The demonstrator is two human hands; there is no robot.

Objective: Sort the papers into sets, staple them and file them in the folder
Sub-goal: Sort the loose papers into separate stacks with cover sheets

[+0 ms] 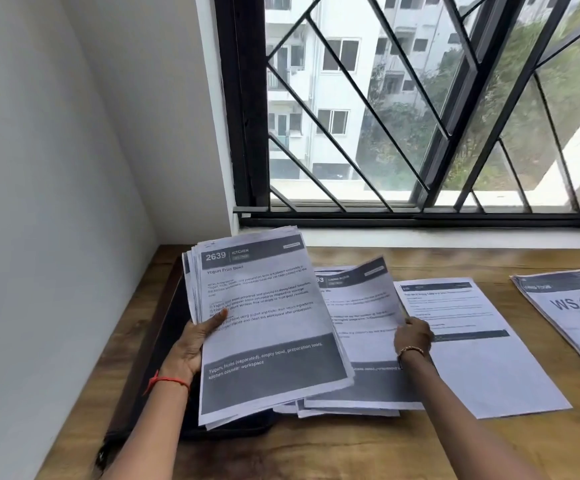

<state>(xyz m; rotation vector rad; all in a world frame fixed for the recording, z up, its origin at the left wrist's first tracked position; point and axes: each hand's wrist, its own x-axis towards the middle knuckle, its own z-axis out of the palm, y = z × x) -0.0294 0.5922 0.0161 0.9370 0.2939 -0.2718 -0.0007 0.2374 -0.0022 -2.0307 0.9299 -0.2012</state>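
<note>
My left hand (195,341) grips a thick stack of printed papers (267,323) by its left edge, thumb on the top page headed "2639 Kitchen". The stack is lifted and tilted above the table. My right hand (413,336) pinches the right edge of a single sheet (361,299), raised over a pile of papers (361,393) lying on the table. A dark folder (174,306) lies under the stack at the left, mostly hidden. No stapler is in view.
On the wooden table (350,452), a separate sheet (479,358) lies right of the pile, and a set topped "WS 17" (572,313) sits at the far right edge. A white wall stands at the left; a barred window (420,116) runs behind.
</note>
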